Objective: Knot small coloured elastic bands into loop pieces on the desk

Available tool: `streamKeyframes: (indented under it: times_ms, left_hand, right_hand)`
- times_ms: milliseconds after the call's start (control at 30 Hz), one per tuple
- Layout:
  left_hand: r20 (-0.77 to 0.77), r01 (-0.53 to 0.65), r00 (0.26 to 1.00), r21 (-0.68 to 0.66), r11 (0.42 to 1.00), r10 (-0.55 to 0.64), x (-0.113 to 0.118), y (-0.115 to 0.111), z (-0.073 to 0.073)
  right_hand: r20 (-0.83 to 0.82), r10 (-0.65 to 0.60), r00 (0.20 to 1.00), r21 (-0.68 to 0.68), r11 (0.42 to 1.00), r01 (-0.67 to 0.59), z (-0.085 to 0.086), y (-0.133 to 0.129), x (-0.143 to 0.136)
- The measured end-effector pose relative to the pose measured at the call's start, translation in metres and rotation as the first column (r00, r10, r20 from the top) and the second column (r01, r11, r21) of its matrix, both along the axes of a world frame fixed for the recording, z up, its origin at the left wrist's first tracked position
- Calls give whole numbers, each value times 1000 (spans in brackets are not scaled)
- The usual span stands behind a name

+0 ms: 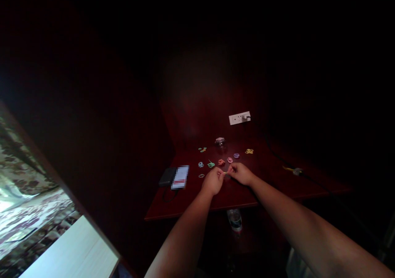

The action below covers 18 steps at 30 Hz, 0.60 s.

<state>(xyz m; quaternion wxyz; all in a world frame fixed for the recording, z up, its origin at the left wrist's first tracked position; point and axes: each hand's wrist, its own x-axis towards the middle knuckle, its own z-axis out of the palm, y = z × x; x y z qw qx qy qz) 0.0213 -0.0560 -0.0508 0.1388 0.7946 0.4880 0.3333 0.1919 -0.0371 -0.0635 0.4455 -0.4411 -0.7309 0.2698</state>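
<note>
My left hand [214, 180] and my right hand [240, 173] meet low over the dark red table, fingertips pinched together. Between them runs a thin yellow elastic band [225, 173], with both hands gripping it. Just beyond my fingers lie small heaps of similar bands: pink [230, 160], orange-red [221, 162], green [211, 164], blue [200, 164] and purple [236, 156]. A yellow heap [249, 151] sits farther right. One pale loop [201, 176] rests left of my left hand, and several mixed bands [202, 149] lie at the back left.
A lidded clear jar [220, 143] stands at the back, below a wall socket [240, 118] with a plug in it. At the left are a black case [167, 177] and a blurred-out white item [180, 177]. A cable [298, 171] crosses the right side. Under the table edge is a bottle [235, 220].
</note>
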Motion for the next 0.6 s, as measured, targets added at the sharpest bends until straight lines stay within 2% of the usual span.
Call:
streamKeyframes:
  times_ms: [133,200,400,600]
  left_hand:
    - [-1,-3,1000,13,1000,3,0,1,-1]
    - [4,-4,1000,3,1000,4,0,2,-1]
    - [37,25,999,-34,999,-24,0,1,-4]
    - [45,28,999,36,999,-30,0,-2,-1]
  right_hand:
    - [15,93,996,-65,994,-92,2,-1,0]
    - [23,94,995,-84,992,-91,4,-4,0]
    - [47,79,996,-49,996,-77,9,-8,-1]
    - [9,152,988,-42,988,-151,4,-7,-1]
